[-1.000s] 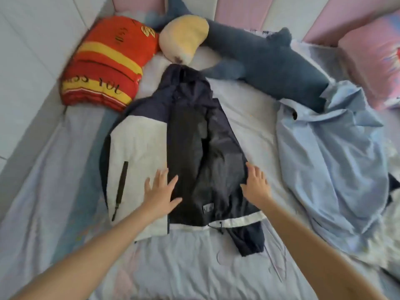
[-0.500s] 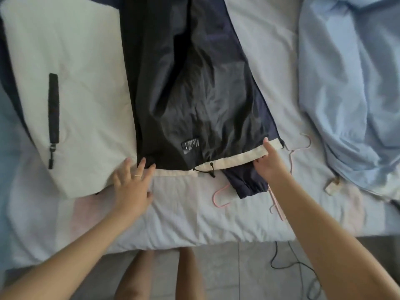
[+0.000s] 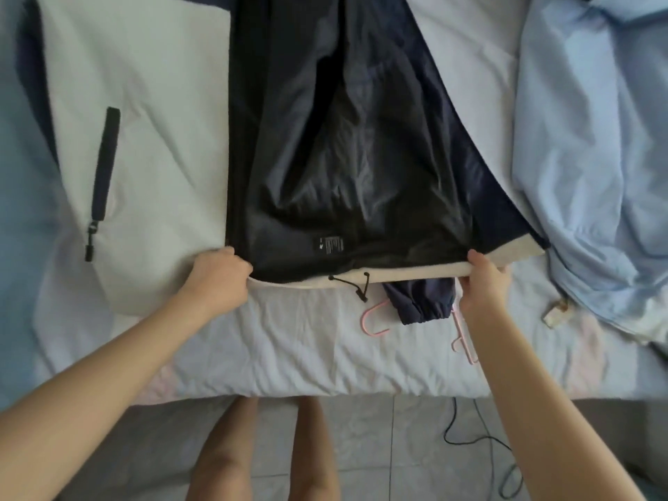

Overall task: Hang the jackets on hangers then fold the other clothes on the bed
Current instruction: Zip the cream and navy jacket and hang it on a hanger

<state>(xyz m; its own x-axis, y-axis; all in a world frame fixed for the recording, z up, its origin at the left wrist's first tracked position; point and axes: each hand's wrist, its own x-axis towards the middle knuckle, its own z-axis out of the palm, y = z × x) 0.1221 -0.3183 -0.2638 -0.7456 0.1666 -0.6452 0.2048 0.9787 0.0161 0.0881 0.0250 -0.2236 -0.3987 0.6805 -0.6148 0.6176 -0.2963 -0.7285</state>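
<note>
Jacket (image 3: 325, 139) spread open on bed (image 3: 289, 356), dark lining upward, white front panel at left, hem toward the near edge of the mattress. Left hand (image 3: 217, 280) is clenched on the hem where the white panel meets the lining. Right hand (image 3: 484, 287) grasps the pale hem band farther right, thumb on top. Between the hands the band runs taut, with a drawcord (image 3: 347, 282) dangling from it. A navy cuff (image 3: 423, 305) pokes out from under the hem. Beneath it lies a pink hanger (image 3: 364, 318), its hook showing left of the cuff and part of its frame just beside the right wrist. A blue shirt (image 3: 596, 157) lies crumpled at right, touching the jacket's right corner.

Step in hand, by judgement: the hanging stage, with the jacket taken up by its hem for straightening or lifting. The hanger is not yet inside the garment, and folding of the shirt has not begun.

The next move calls for one hand to let go of the hem and draw the hanger out from under the cuff. The hanger's arms then go into the shoulders, which lie at the far end, out of view. Being partly covered, the hanger may drag the sleeve along, and the lining looks slippery, so the other hand should hold the jacket firmly.
</note>
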